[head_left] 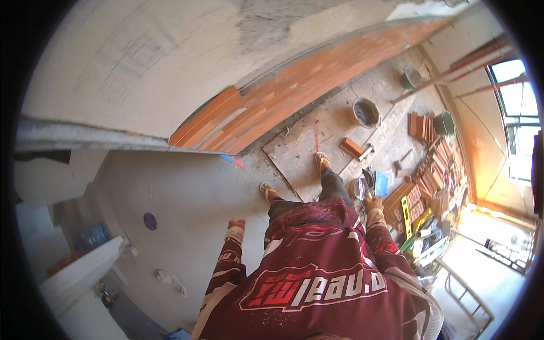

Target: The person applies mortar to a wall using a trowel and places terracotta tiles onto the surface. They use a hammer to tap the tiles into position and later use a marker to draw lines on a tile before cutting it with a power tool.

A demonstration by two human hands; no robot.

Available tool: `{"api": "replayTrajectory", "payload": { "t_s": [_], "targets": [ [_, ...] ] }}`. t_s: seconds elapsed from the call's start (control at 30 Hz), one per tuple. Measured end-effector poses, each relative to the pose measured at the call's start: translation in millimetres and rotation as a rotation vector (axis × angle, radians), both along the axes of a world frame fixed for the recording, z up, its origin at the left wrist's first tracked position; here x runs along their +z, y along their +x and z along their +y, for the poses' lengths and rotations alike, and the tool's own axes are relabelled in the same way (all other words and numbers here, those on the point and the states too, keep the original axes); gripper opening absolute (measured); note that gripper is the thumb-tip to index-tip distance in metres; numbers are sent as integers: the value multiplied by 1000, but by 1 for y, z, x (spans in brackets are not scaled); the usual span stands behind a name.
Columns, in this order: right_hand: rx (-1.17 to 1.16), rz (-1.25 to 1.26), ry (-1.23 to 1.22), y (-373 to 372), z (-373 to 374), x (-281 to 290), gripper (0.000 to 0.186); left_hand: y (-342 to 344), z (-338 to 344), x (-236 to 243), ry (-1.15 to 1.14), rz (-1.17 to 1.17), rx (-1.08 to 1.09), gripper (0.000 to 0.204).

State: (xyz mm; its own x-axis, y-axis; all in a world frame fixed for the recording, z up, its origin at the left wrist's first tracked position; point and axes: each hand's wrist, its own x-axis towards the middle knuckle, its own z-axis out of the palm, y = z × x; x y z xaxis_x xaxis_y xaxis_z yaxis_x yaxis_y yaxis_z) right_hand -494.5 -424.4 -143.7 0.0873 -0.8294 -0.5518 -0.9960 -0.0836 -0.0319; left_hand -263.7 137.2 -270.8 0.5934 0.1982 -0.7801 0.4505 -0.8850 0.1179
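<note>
My left hand [236, 224] hangs low at my left side over the grey floor. Its fingers are curled closed, and I see nothing in them. At my right side, my right hand [373, 203] is closed around the handle of what looks like a trowel, whose dark blade [368, 178] points away from me. Just right of that blade is a flat blue rectangular thing [381, 184]. A small pale bucket [358, 187] stands close to the left of my right hand, partly hidden by the blade.
Orange bricks form a low band [283, 88] along the plastered wall. A brick [352, 148] lies beside a hammer [366, 153] on the floor board. Beyond stands a bucket [366, 113]. Stacked bricks [435, 175] and a yellow level [406, 217] lie right; a purple disc [149, 221] lies left.
</note>
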Motion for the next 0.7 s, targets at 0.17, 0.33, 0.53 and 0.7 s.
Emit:
{"api": "replayTrajectory", "payload": {
  "t_s": [0.17,0.33,0.53,0.7],
  "targets": [
    [-37,-48,53,-5,-7,-8,59,79,-7,17,-18,-274,-109,27],
    [-149,-41,151,20,-74,-40,59,125,-63,35,-206,-203,192,29],
    [-285,-279,210,53,-173,-111,50,69,-163,47,-214,-54,-39,32],
    [-555,-500,387,99,-252,-165,46,6,-304,118,-194,229,-371,39]
  ]
}}
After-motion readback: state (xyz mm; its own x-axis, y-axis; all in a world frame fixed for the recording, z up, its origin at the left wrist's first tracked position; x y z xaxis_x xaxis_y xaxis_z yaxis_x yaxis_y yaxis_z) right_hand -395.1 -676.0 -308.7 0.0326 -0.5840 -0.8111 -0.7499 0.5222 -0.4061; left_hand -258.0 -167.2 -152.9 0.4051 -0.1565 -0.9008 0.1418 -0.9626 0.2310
